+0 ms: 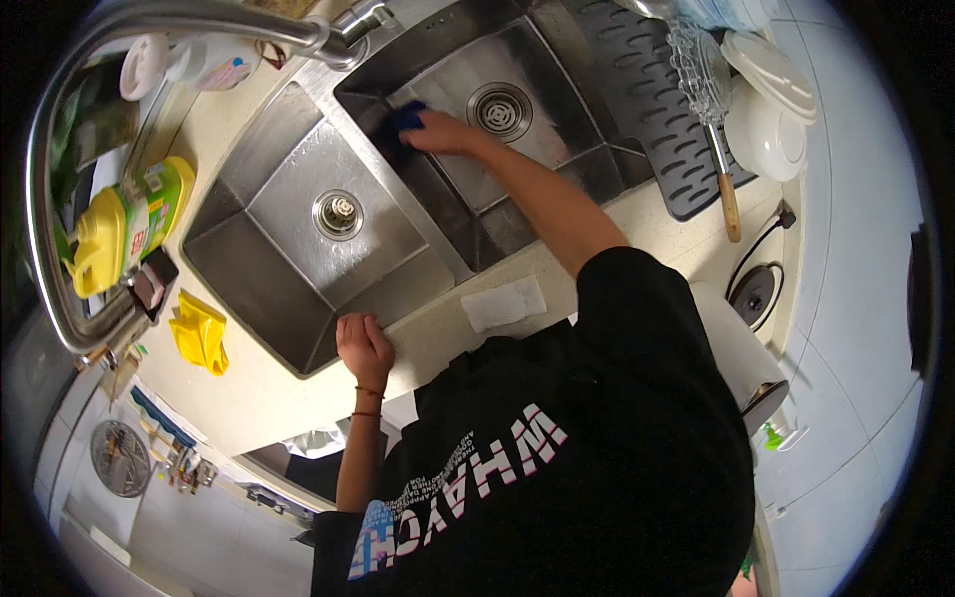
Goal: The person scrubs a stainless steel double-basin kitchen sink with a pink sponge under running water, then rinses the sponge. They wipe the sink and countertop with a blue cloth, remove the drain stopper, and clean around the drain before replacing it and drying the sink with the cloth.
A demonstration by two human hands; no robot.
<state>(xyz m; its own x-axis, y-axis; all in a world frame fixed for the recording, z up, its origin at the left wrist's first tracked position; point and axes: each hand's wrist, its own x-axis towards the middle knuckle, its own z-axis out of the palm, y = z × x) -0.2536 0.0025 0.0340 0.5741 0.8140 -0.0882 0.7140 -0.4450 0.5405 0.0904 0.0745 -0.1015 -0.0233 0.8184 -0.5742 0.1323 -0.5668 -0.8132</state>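
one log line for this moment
right hand: holds blue cloth against right basin wall | left hand: rests on counter edge

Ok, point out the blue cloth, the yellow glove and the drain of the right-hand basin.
blue cloth (406, 116), head view, on the part showing beside the fingers.
yellow glove (200, 333), head view, its middle.
drain (499, 110), head view, centre of the strainer.

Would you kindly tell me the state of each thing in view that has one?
Right hand: fingers pressing blue cloth against right basin.
Left hand: resting on sink rim, holding nothing.
Tap: no water seen.
Left basin: empty.
Yellow glove: crumpled on counter.
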